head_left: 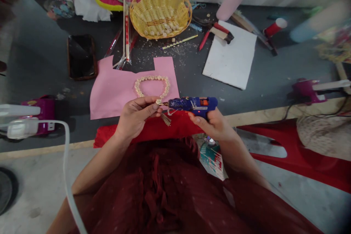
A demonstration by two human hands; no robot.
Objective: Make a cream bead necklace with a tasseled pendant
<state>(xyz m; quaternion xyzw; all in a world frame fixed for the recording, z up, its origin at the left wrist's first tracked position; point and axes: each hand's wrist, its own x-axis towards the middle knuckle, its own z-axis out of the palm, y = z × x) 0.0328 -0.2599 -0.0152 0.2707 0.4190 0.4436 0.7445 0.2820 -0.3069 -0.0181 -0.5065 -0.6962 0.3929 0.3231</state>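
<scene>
Where writing shows: red characters run along a paper sleeve (pixel 127 31) behind the sheet, and larger red lettering marks a green-and-white packet (pixel 212 157) by the lap; neither can be read.
Glue gun (pixel 189 104) label: a pale strip on its blue body, too small to make out.
Yellow basket (pixel 161 7): small pale bits (pixel 170 30) lie along its near side.
Brown tray (pixel 95 58): dark and glossy inside, contents unclear.
Beaded loop (pixel 152 78): over the pink sheet (pixel 109 91), its near end at the left fingertips.
Left hand (pixel 135 115): thumb and forefinger pinch that end, forearm angled in from below.
Right hand (pixel 216 124): fingers wrapped round the gun's handle, nozzle pointing left, right beside the pinched end.
</scene>
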